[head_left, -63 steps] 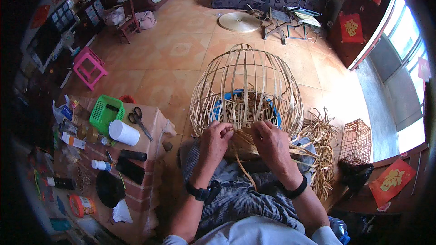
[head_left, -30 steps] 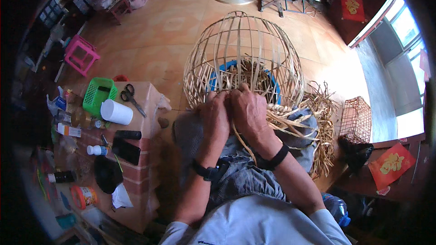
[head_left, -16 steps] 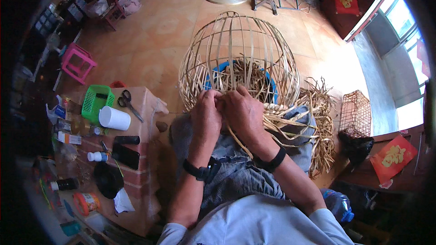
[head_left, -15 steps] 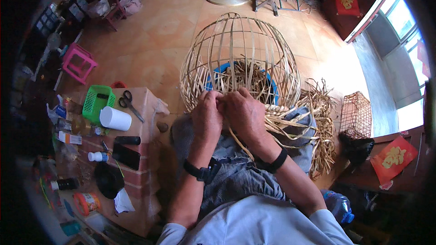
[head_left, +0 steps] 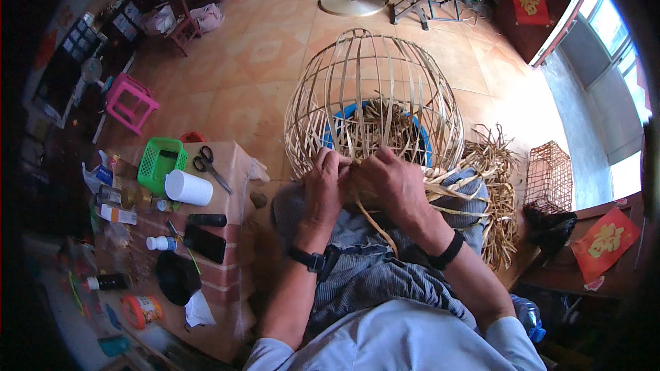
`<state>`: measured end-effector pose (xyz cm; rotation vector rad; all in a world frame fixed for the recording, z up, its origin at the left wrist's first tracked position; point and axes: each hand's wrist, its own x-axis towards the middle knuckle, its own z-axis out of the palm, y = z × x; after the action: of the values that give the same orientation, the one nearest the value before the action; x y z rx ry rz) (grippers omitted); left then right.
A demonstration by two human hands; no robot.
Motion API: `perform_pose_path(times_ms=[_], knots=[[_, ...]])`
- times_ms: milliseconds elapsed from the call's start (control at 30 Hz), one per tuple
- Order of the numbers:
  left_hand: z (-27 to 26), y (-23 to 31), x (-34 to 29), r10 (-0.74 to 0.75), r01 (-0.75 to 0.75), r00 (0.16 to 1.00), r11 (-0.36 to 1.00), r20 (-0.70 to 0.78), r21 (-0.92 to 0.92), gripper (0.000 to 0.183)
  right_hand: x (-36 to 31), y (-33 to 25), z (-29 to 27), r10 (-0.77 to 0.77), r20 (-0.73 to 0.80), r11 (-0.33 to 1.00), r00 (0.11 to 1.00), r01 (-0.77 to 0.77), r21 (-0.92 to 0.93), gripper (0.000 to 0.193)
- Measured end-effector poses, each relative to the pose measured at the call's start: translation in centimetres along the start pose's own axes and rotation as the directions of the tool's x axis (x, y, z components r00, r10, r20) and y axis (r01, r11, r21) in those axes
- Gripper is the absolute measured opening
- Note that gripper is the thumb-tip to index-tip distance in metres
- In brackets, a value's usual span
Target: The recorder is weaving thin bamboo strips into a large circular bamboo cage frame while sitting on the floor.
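A large, open-work basket of thin split strips lies across my lap, its rounded ribbed side away from me. My left hand is closed at its near edge, fingertips pinched on a flat straw strip. Close beside it, my right hand is closed too, thumb and fingers on the same work; the exact pinch is partly hidden by the knuckles. A loose straw strip hangs from between the hands onto my trousers. A braided straw edge runs off to the right, with loose ends.
A blue tub holding dry straw shows through the ribs. A straw bundle lies right, near a wire cage. On the left table are scissors, a green basket, a white cup and a phone.
The whole view has shifted, so things appear a little farther right and lower. My hands stay at the basket's near edge, the fingertips slightly farther apart.
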<state>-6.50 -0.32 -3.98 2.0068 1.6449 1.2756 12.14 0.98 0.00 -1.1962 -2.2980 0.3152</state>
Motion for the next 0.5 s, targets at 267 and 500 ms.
perform_pose_path(times_ms=[267, 500], knots=[[1.0, -1.8, -0.7, 0.191, -0.177, 0.978, 0.973, -0.081, 0.150, 0.015, -3.9, 0.3, -1.6, -0.055, 0.024, 0.997, 0.998, 0.056, -0.046, 0.035], [-1.6, -0.3, -0.1, 0.212, -0.221, 0.974, 0.964, 0.075, 0.151, 0.017, -3.6, 2.2, -2.1, 0.104, -0.041, 0.988, 0.994, -0.108, -0.108, 0.043]])
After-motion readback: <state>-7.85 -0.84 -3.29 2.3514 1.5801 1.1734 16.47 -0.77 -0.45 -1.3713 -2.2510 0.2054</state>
